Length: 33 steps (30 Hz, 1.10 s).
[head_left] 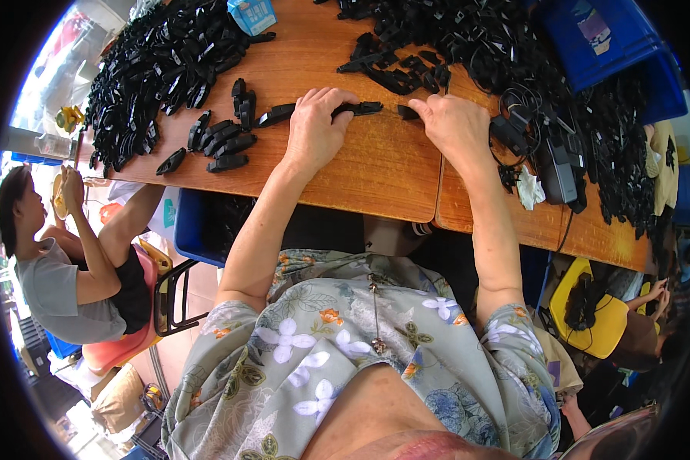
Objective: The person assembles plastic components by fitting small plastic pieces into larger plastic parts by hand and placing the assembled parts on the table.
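My left hand (317,129) is closed over the wooden table, thumb and fingers round a slim black plastic piece (369,108) that sticks out to the right. Another long black part (277,114) lies against the left side of that hand. Across a short gap, my right hand (458,129) pinches a small black piece (407,113) with its tip pointing left. The fingers of this hand curl away, so part of what they hold is hidden. Left of my hands, several similar black parts (221,139) lie in a loose group.
Heaps of black parts (161,77) cover the table's far left and far right. A light blue carton (251,14) stands at the back, a blue bin (606,46) at the far right. Cables and a dark grey device (560,170) lie right of my hand. A person (77,261) sits left.
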Motion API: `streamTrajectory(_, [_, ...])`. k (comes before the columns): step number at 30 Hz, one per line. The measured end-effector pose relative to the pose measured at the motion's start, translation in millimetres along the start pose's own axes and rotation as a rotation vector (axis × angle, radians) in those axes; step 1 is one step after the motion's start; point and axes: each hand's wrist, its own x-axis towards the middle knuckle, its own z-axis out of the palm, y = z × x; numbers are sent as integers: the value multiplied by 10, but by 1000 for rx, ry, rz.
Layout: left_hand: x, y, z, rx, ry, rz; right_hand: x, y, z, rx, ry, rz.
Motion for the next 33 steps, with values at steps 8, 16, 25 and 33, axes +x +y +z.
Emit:
streamTrajectory(8, [13,65,5,-82,-52,4,-71,126,287,295,192,-279])
streamTrajectory(16, [0,97,-30,-196,-122,4,-5,-17,282,457,129,-356])
streamTrajectory(25, [20,57,-18,-242,-155,-58,196,-192,512,515,312,-630])
streamTrajectory(33, [-22,82,-34,-12,-63,16,100,-5,467,524,457,-327])
